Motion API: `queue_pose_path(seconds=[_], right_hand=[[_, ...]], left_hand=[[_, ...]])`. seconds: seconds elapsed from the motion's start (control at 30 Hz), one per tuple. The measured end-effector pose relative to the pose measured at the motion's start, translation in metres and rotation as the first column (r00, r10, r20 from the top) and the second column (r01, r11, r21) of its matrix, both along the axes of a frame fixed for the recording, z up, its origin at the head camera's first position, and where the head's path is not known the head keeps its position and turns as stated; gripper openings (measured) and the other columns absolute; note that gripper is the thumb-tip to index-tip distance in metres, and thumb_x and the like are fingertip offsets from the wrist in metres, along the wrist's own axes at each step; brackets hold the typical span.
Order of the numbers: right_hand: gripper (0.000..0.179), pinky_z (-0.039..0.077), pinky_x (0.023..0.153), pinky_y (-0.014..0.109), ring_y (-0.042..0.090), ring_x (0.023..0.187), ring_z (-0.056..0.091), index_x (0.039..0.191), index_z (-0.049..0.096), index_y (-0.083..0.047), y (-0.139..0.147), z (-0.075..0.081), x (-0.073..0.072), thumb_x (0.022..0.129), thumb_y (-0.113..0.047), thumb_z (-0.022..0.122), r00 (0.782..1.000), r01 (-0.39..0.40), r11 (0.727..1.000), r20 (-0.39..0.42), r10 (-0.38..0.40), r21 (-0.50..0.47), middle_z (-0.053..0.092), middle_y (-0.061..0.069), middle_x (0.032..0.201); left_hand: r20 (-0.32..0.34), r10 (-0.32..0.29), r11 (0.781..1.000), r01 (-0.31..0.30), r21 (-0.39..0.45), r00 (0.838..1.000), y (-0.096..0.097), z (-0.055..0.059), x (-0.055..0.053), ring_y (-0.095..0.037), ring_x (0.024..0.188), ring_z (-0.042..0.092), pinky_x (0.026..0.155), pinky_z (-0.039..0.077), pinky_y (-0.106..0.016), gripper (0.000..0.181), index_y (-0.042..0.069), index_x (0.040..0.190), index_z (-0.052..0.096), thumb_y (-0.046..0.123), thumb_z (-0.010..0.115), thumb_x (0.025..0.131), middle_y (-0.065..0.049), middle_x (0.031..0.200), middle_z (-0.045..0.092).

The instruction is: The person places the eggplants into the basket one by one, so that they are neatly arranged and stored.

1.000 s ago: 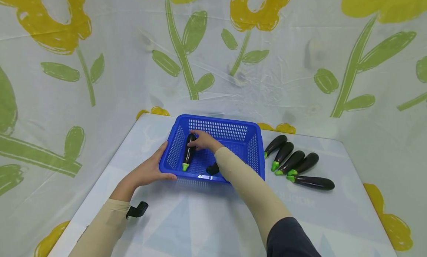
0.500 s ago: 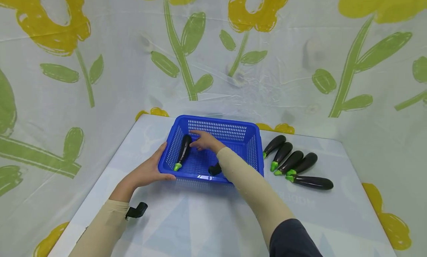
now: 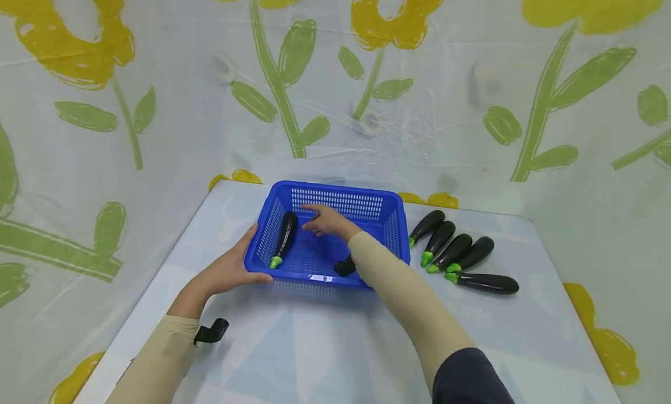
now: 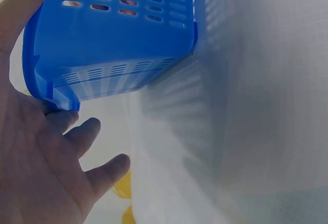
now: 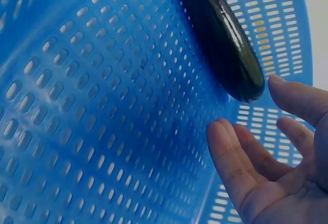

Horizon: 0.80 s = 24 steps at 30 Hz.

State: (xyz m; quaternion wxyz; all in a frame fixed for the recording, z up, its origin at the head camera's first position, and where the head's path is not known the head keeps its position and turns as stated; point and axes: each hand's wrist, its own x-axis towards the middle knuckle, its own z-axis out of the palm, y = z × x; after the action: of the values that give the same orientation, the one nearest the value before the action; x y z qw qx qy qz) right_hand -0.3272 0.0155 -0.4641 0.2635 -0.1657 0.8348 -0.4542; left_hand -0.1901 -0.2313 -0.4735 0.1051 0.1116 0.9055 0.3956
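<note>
Beige fabric sleeves the forearm (image 3: 414, 299) behind the person's right hand (image 3: 329, 222), which hangs over the middle of a blue, rectangular, perforated plastic basket (image 3: 309, 257). Its fingers and thumb are spread apart and hold nothing. At 9 o'clock from it, just beside the fingertips, a glossy, dark purple-black, elongated eggplant with a bright green stem (image 3: 286, 235) lies inside the basket, along the left wall; its stem end points to 7 o'clock, its rounded end to 1 o'clock. In the right wrist view the thumb tip appears close to that rounded end.

The left hand (image 3: 228, 269) is at the basket's 8 o'clock corner, thumb along the near rim and fingers along the left side, spread rather than pressed together.

Below each wrist juts a small, black, angular device, one on the left (image 3: 212, 331), one on the right (image 3: 344, 267).

Outside the basket, from 3 to 4 o'clock, five similar eggplants (image 3: 452, 254) lie on the white, pale-patterned tabletop (image 3: 293, 348). Four fan out with stems towards 7 or 8 o'clock; the nearest points its stem to 9 o'clock. Beyond, at 12 o'clock, hangs a whitish sheet printed with yellow flowers and green leaves (image 3: 445, 136).
</note>
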Motion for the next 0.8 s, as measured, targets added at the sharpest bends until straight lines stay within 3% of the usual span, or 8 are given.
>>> queue_pose_path(seconds=[0.2, 0.43, 0.6, 0.8], right_hand=[[0.064, 0.053, 0.082, 0.037, 0.031, 0.103, 0.059, 0.144, 0.035, -0.019, 0.006, 0.006, 0.003, 0.087, -0.013, 0.065, 1.000, -0.011, 1.000, -0.008, 0.011, -0.011, 0.060, 0.014, 0.116], [0.064, 0.051, 0.086, 0.041, 0.035, 0.109, 0.056, 0.145, 0.034, -0.020, 0.018, 0.012, 0.005, 0.089, -0.013, 0.063, 1.000, -0.012, 0.998, 0.013, 0.013, -0.065, 0.060, 0.013, 0.115], [0.061, 0.051, 0.084, 0.040, 0.035, 0.108, 0.057, 0.144, 0.036, -0.020, 0.029, 0.015, 0.007, 0.089, -0.015, 0.063, 1.000, -0.002, 0.999, -0.010, 0.002, -0.053, 0.060, 0.013, 0.115], [0.061, 0.051, 0.086, 0.042, 0.035, 0.109, 0.057, 0.144, 0.035, -0.020, 0.039, 0.017, 0.009, 0.090, -0.017, 0.062, 1.000, 0.005, 0.999, -0.027, -0.006, -0.048, 0.058, 0.014, 0.118]], left_hand=[[0.005, -0.006, 1.000, 0.006, -0.006, 1.000, -0.002, 0.000, 0.000, -0.038, 0.135, 0.026, 0.100, 0.031, -0.061, 0.122, 0.034, 0.148, -0.010, 0.057, 0.077, 0.064, -0.007, 0.155, 0.008], [0.018, -0.006, 1.000, 0.006, -0.007, 1.000, -0.001, 0.001, 0.000, -0.037, 0.136, 0.023, 0.101, 0.030, -0.061, 0.121, 0.040, 0.145, -0.012, 0.054, 0.077, 0.065, -0.005, 0.156, 0.005], [0.005, -0.013, 1.000, 0.013, -0.023, 1.000, -0.001, 0.002, 0.000, -0.039, 0.137, 0.020, 0.101, 0.029, -0.061, 0.122, 0.032, 0.148, -0.011, 0.050, 0.078, 0.067, -0.007, 0.156, 0.004], [-0.001, -0.014, 1.000, 0.014, -0.021, 1.000, 0.000, 0.002, 0.001, -0.039, 0.138, 0.017, 0.101, 0.027, -0.062, 0.122, 0.032, 0.147, -0.012, 0.048, 0.079, 0.067, -0.007, 0.156, 0.003]])
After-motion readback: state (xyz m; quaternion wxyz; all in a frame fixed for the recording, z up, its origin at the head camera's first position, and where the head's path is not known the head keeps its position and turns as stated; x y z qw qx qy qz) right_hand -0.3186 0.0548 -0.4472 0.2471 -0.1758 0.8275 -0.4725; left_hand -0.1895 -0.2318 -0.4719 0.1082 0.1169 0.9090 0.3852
